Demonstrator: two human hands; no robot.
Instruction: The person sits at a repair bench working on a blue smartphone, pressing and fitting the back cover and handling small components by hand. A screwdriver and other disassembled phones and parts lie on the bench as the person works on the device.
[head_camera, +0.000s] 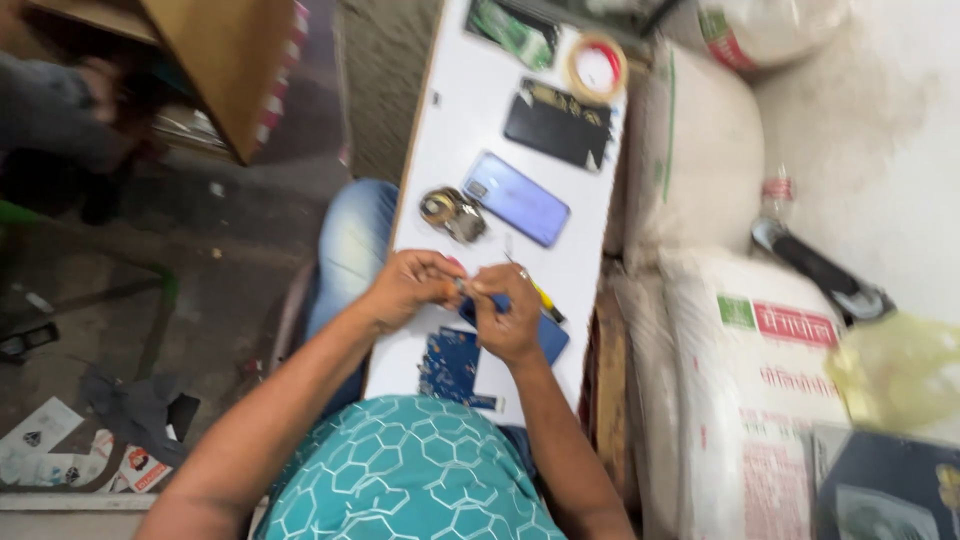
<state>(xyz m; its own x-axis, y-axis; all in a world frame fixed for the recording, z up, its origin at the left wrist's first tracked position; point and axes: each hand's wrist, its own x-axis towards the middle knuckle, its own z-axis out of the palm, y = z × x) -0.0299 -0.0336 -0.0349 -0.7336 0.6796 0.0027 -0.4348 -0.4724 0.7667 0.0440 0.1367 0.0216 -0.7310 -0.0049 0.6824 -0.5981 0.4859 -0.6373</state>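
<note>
1. Nearest the body, on the white board (440, 130) across the lap: a blue circuit board (449, 366), flat, thin, patterned.
2. Just beyond, left hand (410, 285) and right hand (505, 315) meet, fingers curled shut on a small blurred part (462, 286), over a blue phone body (548, 336). Advice: pinch firmly, work low over the board, apply little force.
3. Right of the hands: a yellow-handled tool (545, 298), slim.
4. Farther: metallic clutter (453, 214), a glossy blue phone (516, 199), a black panel (557, 124), a tape roll (596, 68).

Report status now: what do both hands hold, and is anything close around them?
Left hand and right hand pinch one small part, details blurred. Blue phone under right hand. Yellow-handled tool lies beside.
</note>
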